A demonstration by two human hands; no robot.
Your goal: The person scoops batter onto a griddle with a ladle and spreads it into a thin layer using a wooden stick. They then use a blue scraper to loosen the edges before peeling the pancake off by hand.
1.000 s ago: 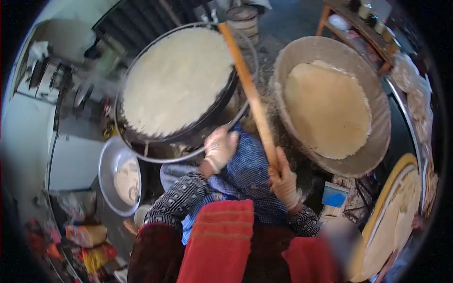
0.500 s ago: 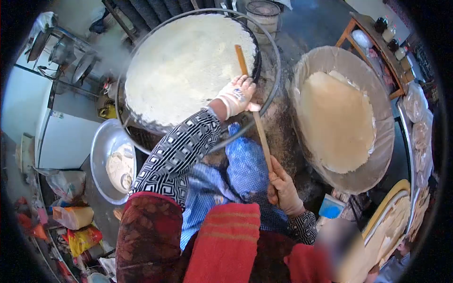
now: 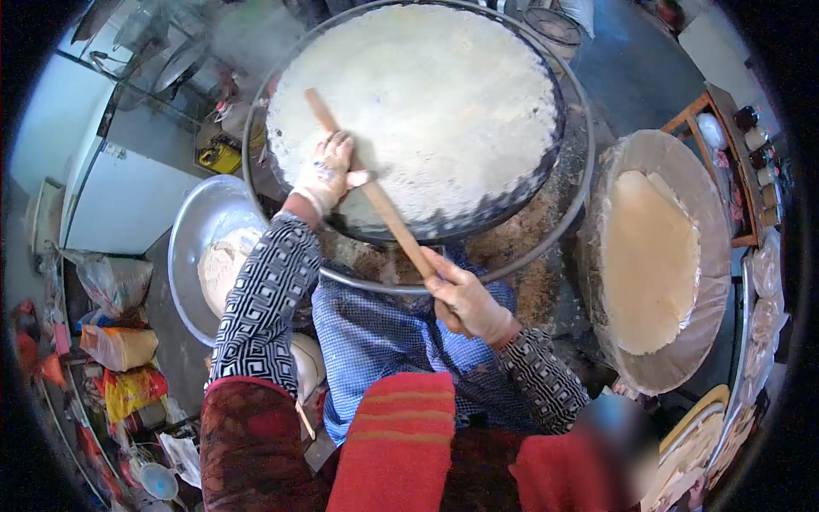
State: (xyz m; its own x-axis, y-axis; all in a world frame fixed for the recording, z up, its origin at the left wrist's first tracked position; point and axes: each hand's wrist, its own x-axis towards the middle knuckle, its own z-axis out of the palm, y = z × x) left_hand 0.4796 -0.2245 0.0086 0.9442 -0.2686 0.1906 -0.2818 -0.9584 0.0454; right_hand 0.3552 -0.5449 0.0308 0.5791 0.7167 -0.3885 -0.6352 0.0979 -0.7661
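Batter [image 3: 426,102] already covers nearly the whole round griddle [image 3: 546,183], pale and seemingly uncooked; lifting it to the flatbread basket [image 3: 712,256] looks undone. The wooden stick [image 3: 375,200] crosses the griddle's near-left edge, left hand [image 3: 328,171] and right hand [image 3: 465,299] fingers clenched around it.

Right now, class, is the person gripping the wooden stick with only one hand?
No: both the left hand and the right hand grip the wooden stick, which lies across the flatbread on the round griddle.
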